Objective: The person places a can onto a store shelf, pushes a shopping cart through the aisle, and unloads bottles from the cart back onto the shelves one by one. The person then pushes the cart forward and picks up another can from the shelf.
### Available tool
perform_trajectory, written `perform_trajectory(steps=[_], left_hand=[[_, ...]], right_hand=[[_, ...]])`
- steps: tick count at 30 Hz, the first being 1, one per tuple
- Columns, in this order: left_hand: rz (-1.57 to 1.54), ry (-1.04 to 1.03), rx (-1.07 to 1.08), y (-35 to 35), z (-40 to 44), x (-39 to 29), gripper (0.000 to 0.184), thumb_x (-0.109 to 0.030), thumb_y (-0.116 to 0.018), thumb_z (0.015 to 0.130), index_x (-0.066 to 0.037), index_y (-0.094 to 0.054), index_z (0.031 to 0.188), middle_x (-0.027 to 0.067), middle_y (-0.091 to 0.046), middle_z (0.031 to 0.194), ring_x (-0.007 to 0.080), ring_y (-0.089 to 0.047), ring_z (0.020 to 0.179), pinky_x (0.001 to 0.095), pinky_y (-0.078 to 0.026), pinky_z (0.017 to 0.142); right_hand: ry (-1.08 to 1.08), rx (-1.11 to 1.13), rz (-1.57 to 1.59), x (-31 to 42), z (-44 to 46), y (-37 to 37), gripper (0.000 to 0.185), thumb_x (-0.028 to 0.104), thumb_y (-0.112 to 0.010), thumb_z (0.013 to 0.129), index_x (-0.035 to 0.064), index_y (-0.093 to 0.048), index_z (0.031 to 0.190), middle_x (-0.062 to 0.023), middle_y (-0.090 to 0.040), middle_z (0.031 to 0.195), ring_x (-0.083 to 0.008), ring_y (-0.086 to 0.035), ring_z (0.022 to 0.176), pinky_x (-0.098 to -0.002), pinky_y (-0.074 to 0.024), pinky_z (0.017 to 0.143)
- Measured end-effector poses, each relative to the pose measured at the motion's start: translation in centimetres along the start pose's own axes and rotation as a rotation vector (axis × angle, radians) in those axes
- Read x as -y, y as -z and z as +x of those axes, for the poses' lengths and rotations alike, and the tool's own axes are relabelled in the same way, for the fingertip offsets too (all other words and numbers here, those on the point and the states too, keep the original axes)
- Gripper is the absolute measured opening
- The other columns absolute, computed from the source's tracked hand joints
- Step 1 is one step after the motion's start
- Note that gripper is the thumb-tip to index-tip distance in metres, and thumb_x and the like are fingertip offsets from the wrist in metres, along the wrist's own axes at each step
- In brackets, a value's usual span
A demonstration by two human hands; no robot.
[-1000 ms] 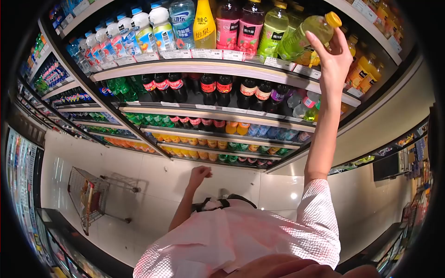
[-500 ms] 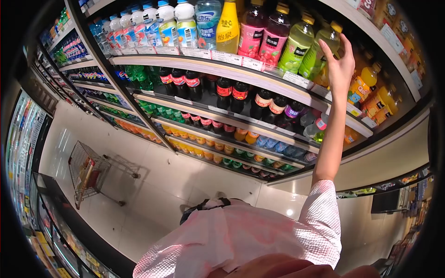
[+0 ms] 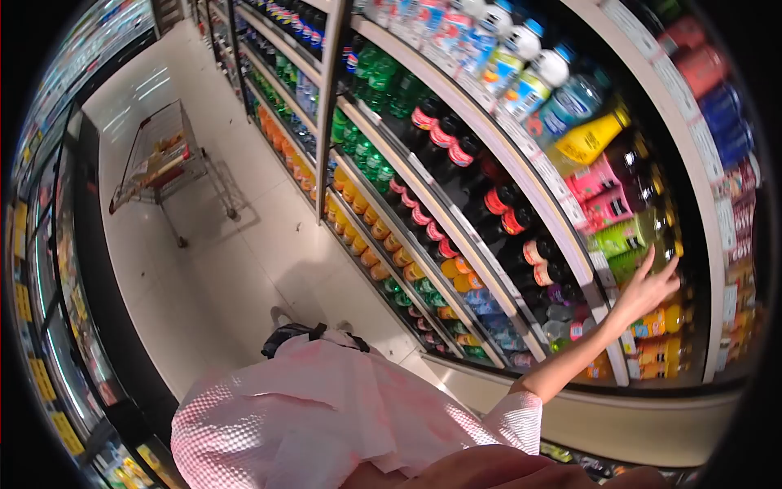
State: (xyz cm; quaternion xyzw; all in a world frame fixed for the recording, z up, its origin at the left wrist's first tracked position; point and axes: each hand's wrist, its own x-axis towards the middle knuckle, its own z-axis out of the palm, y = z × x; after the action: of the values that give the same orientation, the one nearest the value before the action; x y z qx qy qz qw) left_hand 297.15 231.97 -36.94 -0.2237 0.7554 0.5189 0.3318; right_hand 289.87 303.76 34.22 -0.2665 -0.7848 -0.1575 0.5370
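My right hand [image 3: 650, 290] reaches to the upper drink shelf at the right, its thumb and index finger spread. The fingertips are at a green-labelled drink bottle [image 3: 626, 266] standing on that shelf; whether they press on it I cannot tell. Beside it stands another green-labelled bottle [image 3: 617, 238], and past that are pink-labelled bottles [image 3: 592, 179] and a yellow bottle [image 3: 588, 143]. Orange drink bottles [image 3: 658, 321] stand on the other side of my hand. My left hand is out of view.
A shopping cart [image 3: 167, 167] with some items in it stands on the tiled floor [image 3: 236, 261] at the left. Lower shelves hold cola bottles [image 3: 444, 130] and orange drinks [image 3: 358, 208]. Another shelf edge [image 3: 700, 163] runs above my hand. A dark display case [image 3: 98, 244] lines the far left.
The view has tilted and swung, so the shelves and my right hand sit lower and further right. My hand stays at the same green-labelled bottle.
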Motion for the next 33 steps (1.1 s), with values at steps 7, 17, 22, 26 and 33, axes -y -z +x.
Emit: perform_trajectory(steps=[7, 17, 22, 26, 33], left_hand=[[-0.024, 0.16, -0.072, 2.7, -1.8, 10.8, 0.025, -0.029, -0.066, 0.094, -0.007, -0.066, 0.085, 0.0062, -0.06, 0.069, 0.0233, -0.064, 0.064, 0.0346, -0.051, 0.054], [0.496, -0.183, -0.293, 9.5, -6.4, 30.1, 0.02, -0.027, -0.065, 0.092, -0.009, -0.066, 0.084, 0.0063, -0.06, 0.069, 0.0247, -0.064, 0.064, 0.0357, -0.051, 0.054], [-0.765, 0.284, -0.37, 18.8, -7.7, 21.3, 0.016, -0.016, -0.062, 0.093, -0.004, -0.07, 0.086, 0.0059, -0.057, 0.062, 0.0182, -0.058, 0.054, 0.0329, -0.043, 0.045], [-0.808, 0.201, -0.521, 24.9, -6.1, 15.2, 0.026, -0.011, -0.053, 0.096, 0.003, -0.066, 0.114, 0.008, -0.062, 0.071, 0.0159, -0.055, 0.051, 0.0314, -0.042, 0.044], [-1.156, 0.234, -0.506, 26.6, -0.5, 13.7, 0.033, -0.015, -0.059, 0.098, 0.004, -0.063, 0.124, 0.0203, -0.075, 0.108, 0.0259, -0.075, 0.078, 0.0365, -0.056, 0.063]], right_hand=[[-0.048, -0.171, 0.021, 3.7, -5.5, 0.0, 0.053, 0.035, -0.061, 0.104, 0.0027, -0.054, 0.145, -0.024, -0.056, 0.12, -0.0408, -0.062, 0.106, -0.0524, -0.0528, 0.085], [-0.016, 0.613, 0.861, 34.0, -39.5, -3.7, 0.026, 0.001, -0.058, 0.092, -0.0051, -0.062, 0.117, -0.0193, -0.057, 0.111, -0.0313, -0.059, 0.096, -0.0432, -0.0507, 0.084], [-0.331, 1.698, 1.397, 46.4, -57.8, -2.3, 0.036, 0.003, -0.058, 0.099, 0.0, -0.056, 0.135, -0.0097, -0.056, 0.118, -0.0196, -0.065, 0.095, -0.0315, -0.055, 0.08], [-0.48, 2.276, 1.374, 55.2, -55.9, 3.1, 0.046, 0.008, -0.047, 0.102, 0.0018, -0.041, 0.147, -0.0097, -0.063, 0.089, -0.0202, -0.069, 0.08, -0.0358, -0.0604, 0.076], [-0.31, 2.374, 1.251, 67.9, -59.8, -1.8, 0.054, 0.006, -0.049, 0.101, -0.0016, -0.037, 0.153, 0.0003, -0.044, 0.064, -0.0108, -0.047, 0.053, -0.0317, -0.0557, 0.062]])
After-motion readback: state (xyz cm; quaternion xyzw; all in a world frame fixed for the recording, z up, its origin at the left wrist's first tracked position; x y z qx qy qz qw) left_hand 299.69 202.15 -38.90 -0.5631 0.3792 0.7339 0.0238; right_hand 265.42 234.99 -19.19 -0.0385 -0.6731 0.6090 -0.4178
